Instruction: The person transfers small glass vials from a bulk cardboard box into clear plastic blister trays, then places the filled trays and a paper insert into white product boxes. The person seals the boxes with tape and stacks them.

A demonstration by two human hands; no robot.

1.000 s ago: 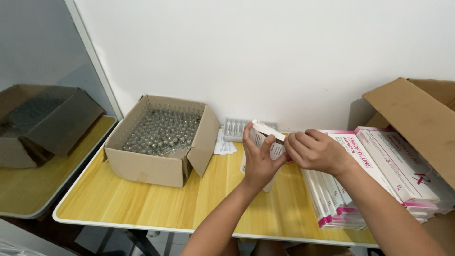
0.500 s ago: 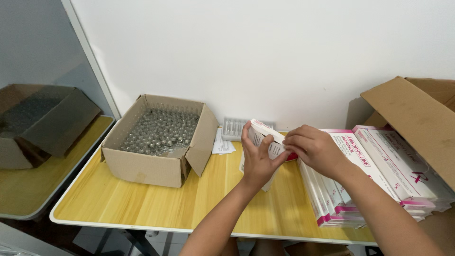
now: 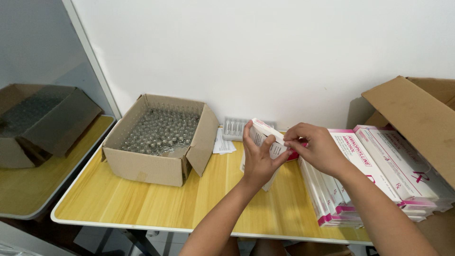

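Head view: two bare hands work a small white carton above the counter (image 3: 142,204).

The left hand (image 3: 258,159) has its grip wrapped round the white carton (image 3: 265,135), held tilted just off the counter; the right hand (image 3: 317,147) pinches the carton's end flap. Stacked pink-and-white boxes (image 3: 379,166) lie to the right, and an open cardboard box of glass vials (image 3: 159,137) stands to the left.

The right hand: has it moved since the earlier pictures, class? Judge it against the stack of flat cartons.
No real move. The right hand stays at the small white carton, just left of the stack of flat cartons; only the camera shifted slightly.
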